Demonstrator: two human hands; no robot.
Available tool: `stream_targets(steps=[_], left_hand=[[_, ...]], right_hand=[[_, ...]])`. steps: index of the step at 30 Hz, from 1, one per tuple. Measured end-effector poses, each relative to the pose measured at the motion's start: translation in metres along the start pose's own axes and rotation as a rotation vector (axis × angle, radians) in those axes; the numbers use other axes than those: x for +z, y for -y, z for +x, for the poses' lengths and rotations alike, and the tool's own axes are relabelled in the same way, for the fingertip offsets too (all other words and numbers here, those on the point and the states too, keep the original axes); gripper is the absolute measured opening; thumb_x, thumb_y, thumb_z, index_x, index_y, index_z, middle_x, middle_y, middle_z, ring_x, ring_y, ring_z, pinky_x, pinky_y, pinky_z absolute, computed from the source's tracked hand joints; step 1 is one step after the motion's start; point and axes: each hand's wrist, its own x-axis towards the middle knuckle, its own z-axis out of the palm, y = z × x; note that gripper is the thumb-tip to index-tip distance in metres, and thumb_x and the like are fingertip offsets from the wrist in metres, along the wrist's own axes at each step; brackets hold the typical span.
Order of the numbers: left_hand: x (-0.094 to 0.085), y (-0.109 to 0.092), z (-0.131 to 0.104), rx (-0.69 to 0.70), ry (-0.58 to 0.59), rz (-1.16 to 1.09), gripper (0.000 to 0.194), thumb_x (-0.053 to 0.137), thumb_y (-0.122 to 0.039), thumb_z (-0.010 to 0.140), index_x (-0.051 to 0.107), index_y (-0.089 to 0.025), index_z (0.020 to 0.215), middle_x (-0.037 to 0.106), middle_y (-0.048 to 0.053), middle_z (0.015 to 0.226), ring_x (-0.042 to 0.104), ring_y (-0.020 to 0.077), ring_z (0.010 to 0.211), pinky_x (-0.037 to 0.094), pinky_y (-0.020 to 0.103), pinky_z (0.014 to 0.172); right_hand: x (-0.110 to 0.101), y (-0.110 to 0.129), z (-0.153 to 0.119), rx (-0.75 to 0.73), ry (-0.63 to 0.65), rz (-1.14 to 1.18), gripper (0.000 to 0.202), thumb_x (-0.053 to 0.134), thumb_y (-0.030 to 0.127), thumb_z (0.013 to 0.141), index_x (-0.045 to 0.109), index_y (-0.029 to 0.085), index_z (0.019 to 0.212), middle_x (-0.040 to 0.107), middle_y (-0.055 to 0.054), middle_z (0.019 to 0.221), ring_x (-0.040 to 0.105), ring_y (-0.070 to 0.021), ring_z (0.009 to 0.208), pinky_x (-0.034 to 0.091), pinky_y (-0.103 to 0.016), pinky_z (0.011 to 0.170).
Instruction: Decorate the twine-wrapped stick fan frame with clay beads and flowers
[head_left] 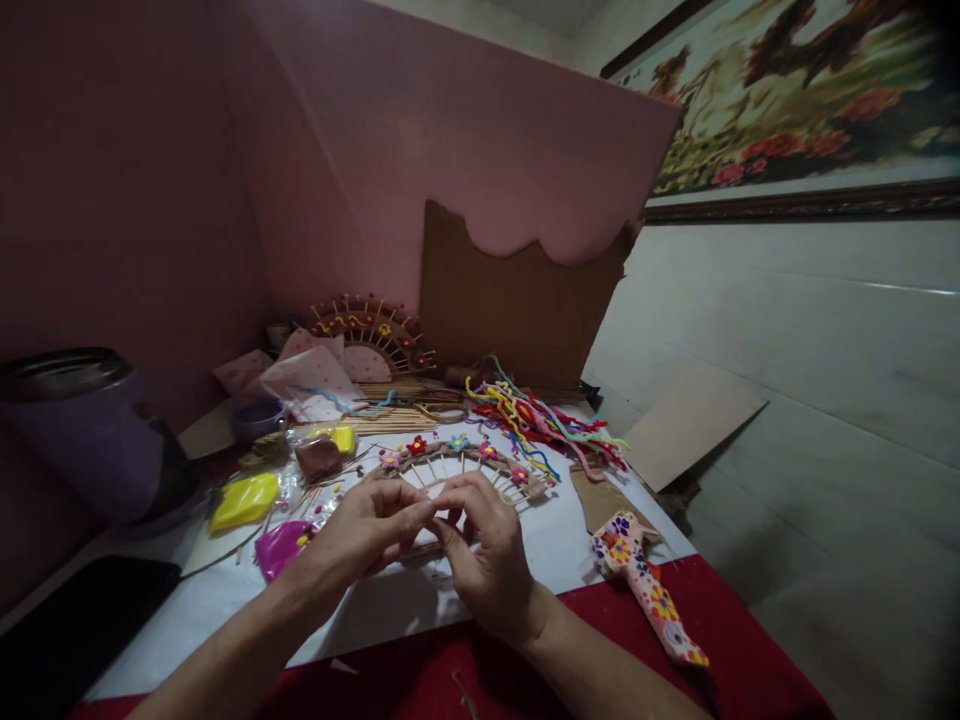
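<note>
My left hand and my right hand meet over the white sheet, their fingertips pinched together. Whatever sits between the fingertips is too small or hidden to name. Just beyond them lies a half-round fan of thin sticks with a brown arched band. Small flowers in red, blue and pink run along that band, and my hands hide its lower middle. By my left wrist is a magenta packet with a yellow bit on it.
Yellow clay and a brown lump lie left. Colourful pipe cleaners are heaped behind. A finished-looking fan leans at the back. A flower-patterned hot glue gun rests right; a dark tablet-like slab and purple container stand left.
</note>
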Motion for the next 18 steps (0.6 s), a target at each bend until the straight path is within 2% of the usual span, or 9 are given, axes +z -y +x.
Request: stream_targets(steps=[3, 10, 15, 18], left_hand=[[-0.0001, 0.0011, 0.0024, -0.004, -0.007, -0.017, 0.044, 0.069, -0.055, 0.063, 0.053, -0.015, 0.073, 0.048, -0.006, 0.047, 0.029, 0.0030, 0.036, 0.015, 0.018, 0.036], [-0.0011, 0.0025, -0.0004, 0.005, 0.022, -0.009, 0.043, 0.065, -0.056, 0.068, 0.055, -0.014, 0.073, 0.046, -0.007, 0.046, 0.028, 0.0029, 0.036, 0.014, 0.018, 0.036], [0.0004, 0.0013, -0.0013, 0.011, -0.014, -0.035, 0.042, 0.066, -0.054, 0.067, 0.051, -0.016, 0.070, 0.045, -0.007, 0.045, 0.028, 0.0029, 0.036, 0.014, 0.017, 0.037], [0.0012, 0.0008, -0.0010, 0.016, -0.026, -0.048, 0.042, 0.067, -0.055, 0.066, 0.050, -0.016, 0.070, 0.048, -0.007, 0.046, 0.029, 0.0029, 0.035, 0.015, 0.017, 0.037]], right_hand=[[0.0006, 0.0004, 0.0003, 0.002, -0.003, 0.000, 0.014, 0.055, 0.007, 0.080, 0.057, 0.019, 0.087, 0.055, -0.004, 0.084, 0.053, -0.0150, 0.075, 0.044, -0.026, 0.063], [0.0012, -0.0012, -0.0007, 0.004, -0.002, -0.017, 0.011, 0.053, 0.010, 0.082, 0.057, 0.019, 0.087, 0.055, -0.004, 0.083, 0.053, -0.0150, 0.075, 0.045, -0.026, 0.063], [0.0000, 0.0002, 0.0002, -0.003, 0.013, -0.019, 0.015, 0.053, 0.010, 0.081, 0.057, 0.019, 0.093, 0.056, -0.005, 0.087, 0.054, -0.0157, 0.078, 0.046, -0.026, 0.062], [-0.0003, 0.0006, 0.0004, -0.012, 0.015, -0.020, 0.012, 0.052, 0.010, 0.082, 0.058, 0.019, 0.088, 0.055, -0.006, 0.086, 0.054, -0.0166, 0.081, 0.046, -0.026, 0.061]])
